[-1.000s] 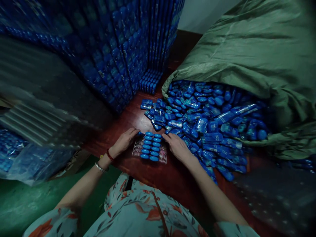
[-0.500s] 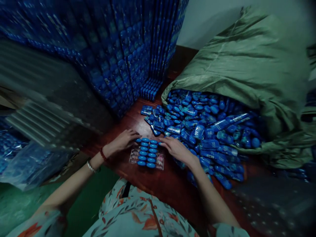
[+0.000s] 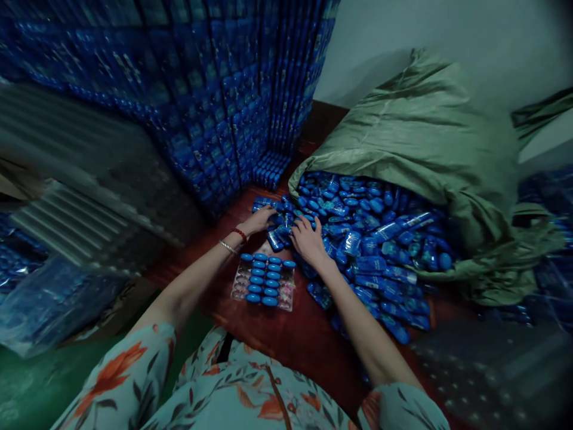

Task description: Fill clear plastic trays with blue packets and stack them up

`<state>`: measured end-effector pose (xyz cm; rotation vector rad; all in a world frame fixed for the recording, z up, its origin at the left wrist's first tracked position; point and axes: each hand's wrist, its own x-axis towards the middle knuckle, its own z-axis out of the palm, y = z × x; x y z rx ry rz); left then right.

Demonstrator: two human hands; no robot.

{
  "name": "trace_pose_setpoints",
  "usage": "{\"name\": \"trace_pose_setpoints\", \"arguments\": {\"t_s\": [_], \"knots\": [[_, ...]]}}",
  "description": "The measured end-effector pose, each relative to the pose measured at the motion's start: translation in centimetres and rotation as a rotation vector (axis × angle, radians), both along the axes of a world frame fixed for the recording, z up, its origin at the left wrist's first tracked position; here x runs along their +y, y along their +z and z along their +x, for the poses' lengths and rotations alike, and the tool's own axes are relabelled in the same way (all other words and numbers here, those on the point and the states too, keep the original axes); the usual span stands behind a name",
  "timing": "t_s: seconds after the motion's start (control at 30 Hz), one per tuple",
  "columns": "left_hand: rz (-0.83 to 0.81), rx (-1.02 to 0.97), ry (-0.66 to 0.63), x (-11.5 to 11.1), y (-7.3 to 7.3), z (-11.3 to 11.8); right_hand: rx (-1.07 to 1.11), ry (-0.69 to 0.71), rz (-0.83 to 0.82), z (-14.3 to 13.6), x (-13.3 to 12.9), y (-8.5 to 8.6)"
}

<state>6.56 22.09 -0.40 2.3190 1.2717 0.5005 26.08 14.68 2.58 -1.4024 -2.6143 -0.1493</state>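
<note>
Labels [image 3: 352,243], illegible, mark blue bottles [image 3: 370,264] at left hand [image 3: 258,221] and right hand [image 3: 310,243], whose grip I cannot tell.

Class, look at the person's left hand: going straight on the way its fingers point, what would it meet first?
Most likely the loose blue pieces right at the fingertips of the left hand; depth is unclear, so it may be touching some now.

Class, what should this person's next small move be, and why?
Probably lift one pack from the loose heap of glossy blue packs: the left hand and right hand are at its edge, and the outer columns of the clear plastic tray look unfilled below the top row of blue oval pieces.
</note>
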Motion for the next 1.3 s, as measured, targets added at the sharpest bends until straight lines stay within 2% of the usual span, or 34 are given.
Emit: {"name": "trace_pose_setpoints", "arguments": {"t_s": [0.07, 0.13, 0.23, 0.3, 0.37, 0.43, 0.53, 0.6, 0.67, 0.77, 0.93, 1.03, 1.17, 1.3], "knots": [[0.014, -0.038, 0.028, -0.5, -0.1, -0.9, 0.179, -0.018, -0.001, 1.3, -1.2, 0.2], [0.025, -0.098, 0.067, -1.5, 0.2, -1.9, 0.447, -0.103, -0.073, 2.6, -2.8, 0.5], [0.036, -0.309, 0.177, -4.4, 1.3, -4.1, 0.863, -0.267, -0.345, 4.9, -6.4, 0.6], [0.055, -0.476, 0.318, -7.6, 2.0, -6.0, 0.998, -0.344, -0.534, 6.4, -9.3, 0.4], [0.077, -0.564, 0.502, -11.7, 2.5, -8.0, 0.964, -0.377, -0.621, 7.3, -12.1, 0.1], [0.086, -0.542, 0.635, -15.9, 2.6, -9.7, 0.841, -0.355, -0.599, 7.4, -14.1, -0.2], [0.058, -0.436, 0.644, -20.8, 2.1, -10.4, 0.713, -0.272, -0.487, 5.9, -14.8, -0.5], [0.096, -0.379, 0.591, -22.4, 1.6, -9.7, 0.684, -0.244, -0.410, 4.5, -14.1, -0.6], [0.174, -0.329, 0.542, -22.7, 1.2, -8.6, 0.656, -0.209, -0.352, 3.2, -13.2, -0.6], [0.273, -0.246, 0.411, -21.8, 0.8, -7.4, 0.565, -0.125, -0.300, 2.1, -12.0, -0.7], [0.296, -0.095, 0.135, -20.2, 0.9, -7.2, 0.286, -0.012, -0.221, 1.7, -11.4, -0.4], [0.283, -0.018, 0.041, -19.4, 1.7, -7.1, 0.102, 0.050, -0.200, 1.1, -10.9, 0.5], [0.207, 0.170, -0.059, -18.4, 3.4, -6.4, -0.061, 0.140, -0.227, -0.2, -9.9, 2.0], [0.109, 0.278, -0.107, -17.4, 5.0, -6.0, -0.075, 0.188, -0.244, -0.5, -9.0, 1.8]]}}
